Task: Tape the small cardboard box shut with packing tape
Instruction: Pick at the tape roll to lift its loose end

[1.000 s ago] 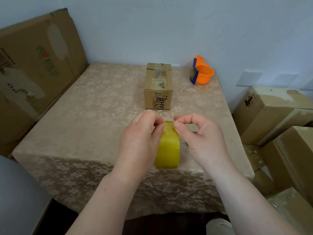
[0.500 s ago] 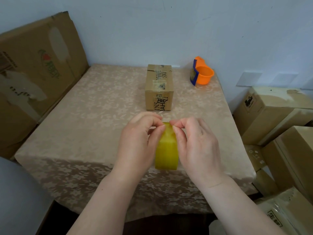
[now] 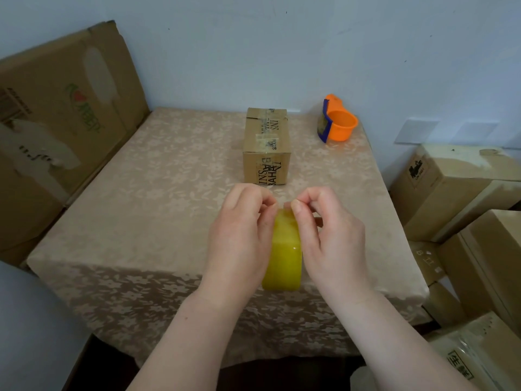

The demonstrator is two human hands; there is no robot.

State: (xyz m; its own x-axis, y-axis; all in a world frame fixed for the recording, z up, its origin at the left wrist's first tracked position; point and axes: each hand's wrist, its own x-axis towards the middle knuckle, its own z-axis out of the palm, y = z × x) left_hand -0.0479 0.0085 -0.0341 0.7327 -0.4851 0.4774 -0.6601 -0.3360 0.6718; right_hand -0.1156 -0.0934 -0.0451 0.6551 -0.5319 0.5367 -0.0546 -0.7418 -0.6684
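Observation:
A yellowish roll of packing tape [image 3: 282, 255] stands on edge between my hands, above the near part of the table. My left hand [image 3: 242, 235] grips its left side, fingertips curled onto the top. My right hand [image 3: 328, 235] presses against its right side, thumb and forefinger pinched at the top of the roll. The small cardboard box [image 3: 266, 146] lies beyond my hands near the middle back of the table, flaps down, with old tape strips and black lettering on it.
An orange tape dispenser [image 3: 337, 124] sits at the back right of the table [image 3: 141, 193], which wears a beige patterned cloth. A large flattened carton [image 3: 56, 117] leans at the left. Several stacked cartons [image 3: 456, 190] crowd the right side.
My right hand has closed in against the roll, its fingertips now meeting the left hand's at the top. The roll has stayed between my hands.

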